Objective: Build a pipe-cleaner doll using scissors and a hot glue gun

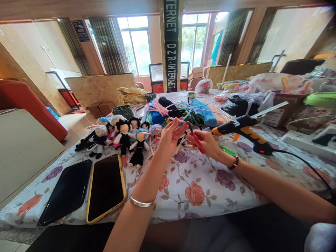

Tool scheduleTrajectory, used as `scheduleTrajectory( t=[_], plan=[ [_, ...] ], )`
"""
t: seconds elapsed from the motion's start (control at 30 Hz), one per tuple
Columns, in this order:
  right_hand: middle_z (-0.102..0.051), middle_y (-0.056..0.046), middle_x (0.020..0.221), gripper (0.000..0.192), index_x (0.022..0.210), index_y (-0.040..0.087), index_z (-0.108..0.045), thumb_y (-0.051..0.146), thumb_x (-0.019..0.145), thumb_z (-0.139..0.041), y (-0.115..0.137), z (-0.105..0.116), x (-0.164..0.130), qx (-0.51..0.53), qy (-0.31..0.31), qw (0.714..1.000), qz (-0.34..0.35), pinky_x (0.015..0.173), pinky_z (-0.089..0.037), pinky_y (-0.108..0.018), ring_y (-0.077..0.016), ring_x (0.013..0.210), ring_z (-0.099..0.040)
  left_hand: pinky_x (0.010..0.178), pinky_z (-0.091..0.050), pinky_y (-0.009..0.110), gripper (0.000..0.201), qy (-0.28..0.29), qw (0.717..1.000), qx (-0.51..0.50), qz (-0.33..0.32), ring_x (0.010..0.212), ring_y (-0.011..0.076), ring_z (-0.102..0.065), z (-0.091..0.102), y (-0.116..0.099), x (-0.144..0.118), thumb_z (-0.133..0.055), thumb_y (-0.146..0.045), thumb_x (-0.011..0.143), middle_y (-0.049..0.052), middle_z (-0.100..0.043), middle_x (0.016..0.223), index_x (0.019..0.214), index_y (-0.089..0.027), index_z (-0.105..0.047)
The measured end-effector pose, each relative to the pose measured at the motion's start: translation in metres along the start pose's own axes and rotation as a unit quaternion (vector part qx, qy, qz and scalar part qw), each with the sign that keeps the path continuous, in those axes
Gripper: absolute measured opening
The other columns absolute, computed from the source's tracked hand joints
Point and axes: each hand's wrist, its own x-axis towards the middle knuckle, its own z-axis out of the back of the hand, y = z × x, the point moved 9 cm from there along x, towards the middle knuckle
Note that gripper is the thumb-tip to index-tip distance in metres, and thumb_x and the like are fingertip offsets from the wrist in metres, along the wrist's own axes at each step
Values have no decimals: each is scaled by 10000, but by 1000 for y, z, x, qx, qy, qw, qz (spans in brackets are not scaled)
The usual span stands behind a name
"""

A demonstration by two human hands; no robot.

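My left hand (172, 134) pinches a pale lilac pipe cleaner (179, 120) above the middle of the table, palm partly turned up. Close beside it on the right, my right hand (206, 142) is closed around red-handled scissors (198, 142). Their dark blades point up toward the left fingertips; whether they touch the pipe cleaner I cannot tell. Behind both hands lies a heap of coloured pipe cleaners (203, 111). Several small fuzzy dolls (123, 134) sit together to the left of my left hand.
A black and orange hot glue gun (245, 130) with a glue stick and a lit red light lies right of my right hand. Its cord runs right. Two phones (68, 192) lie front left on the flowered tablecloth (178, 196). Bags and boxes (278, 108) stand at the right.
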Motion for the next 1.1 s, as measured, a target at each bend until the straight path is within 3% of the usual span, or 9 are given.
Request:
scheduleTrajectory(
  t=[0.47, 0.63, 1.1],
  plan=[
    [-473, 20, 513, 521, 622, 171, -509, 682, 710, -563, -2, 3, -1, -62, -25, 998, 7, 486, -289, -243, -100, 512, -388, 1025, -436, 362, 116, -34, 999, 1, 18, 1037, 213, -652, 5, 6, -1, -597, -166, 816, 63, -730, 871, 719, -117, -637],
    [-477, 21, 508, 498, 627, 177, -507, 662, 721, -570, -3, 2, -1, -58, -21, 998, 6, 485, -293, -246, -105, 507, -401, 995, -461, 361, 144, -33, 999, 6, 10, 924, 195, -692, 4, 5, -1, -576, -166, 832, 38, -721, 768, 707, -122, -632],
    [-465, 27, 495, 496, 601, 183, -479, 652, 733, -568, -4, 4, -2, -73, -30, 997, -1, 483, -278, -246, -97, 490, -384, 1006, -448, 365, 127, -37, 999, 8, 9, 894, 185, -697, 3, 6, -2, -601, -155, 815, 30, -697, 690, 698, -119, -636]
  ],
)
